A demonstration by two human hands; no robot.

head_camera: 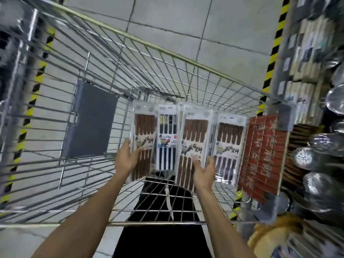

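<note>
Several flat packs of chopsticks stand in a row inside a wire shopping cart (115, 34). My left hand (125, 158) grips the leftmost pack of brown chopsticks (143, 135) by its left edge. My right hand (204, 171) holds the lower part of another brown chopstick pack (194, 140). Between them stands a pack of black chopsticks (166, 138), untouched. A further brown pack (229, 144) leans at the right, beside my right hand.
A red sign (260, 157) hangs on the cart's right wall and a grey panel (93, 118) on its left wall. Shelves with metal strainers (305, 157) and boxed goods stand close on the right. Yellow-black hazard tape (275, 45) marks the grey floor.
</note>
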